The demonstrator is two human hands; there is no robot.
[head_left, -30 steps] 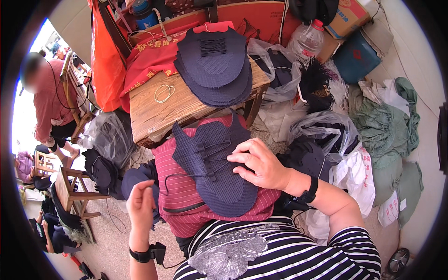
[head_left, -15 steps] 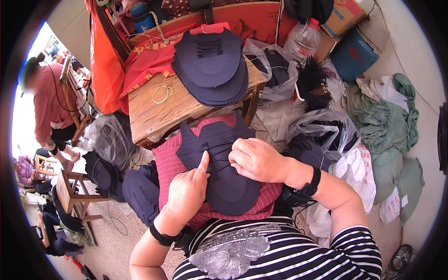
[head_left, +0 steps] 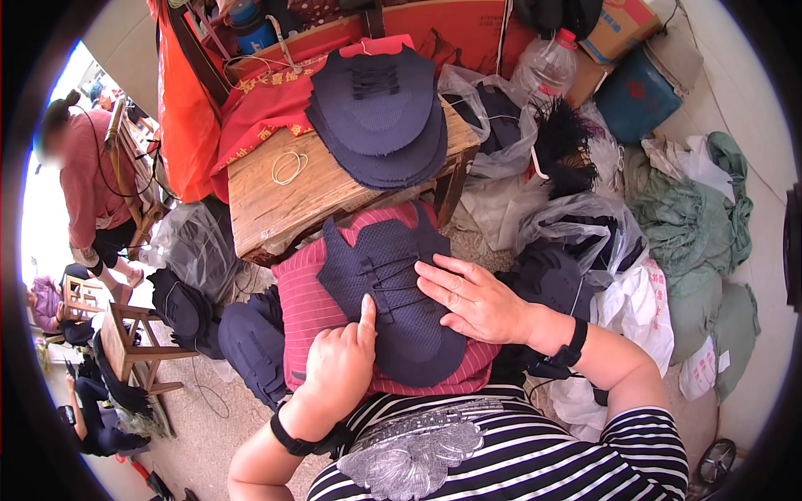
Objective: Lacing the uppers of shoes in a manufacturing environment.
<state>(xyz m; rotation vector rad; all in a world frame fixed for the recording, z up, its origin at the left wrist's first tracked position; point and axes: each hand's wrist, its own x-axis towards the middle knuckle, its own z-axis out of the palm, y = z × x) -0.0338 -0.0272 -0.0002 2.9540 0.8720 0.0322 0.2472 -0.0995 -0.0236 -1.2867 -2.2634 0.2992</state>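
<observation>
Our left hand (head_left: 338, 355) points its index finger (head_left: 368, 312) forward, the other fingers (head_left: 336, 337) curled in, as our right hand (head_left: 473, 305) lies palm down, its fingers (head_left: 444, 284) stretched leftward and slightly parted; our left forearm (head_left: 271, 459) slants in from below, and our right arm (head_left: 614, 364) bends sharply at the elbow (head_left: 647, 387).

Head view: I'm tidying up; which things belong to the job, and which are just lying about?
In the job: dark laced fabric piece, under left hand and right hand; striped cushion beneath; probably similar stacked pieces.

Apparently lying about: pale loop; capped bottle; cardboard box; green cloth.
</observation>
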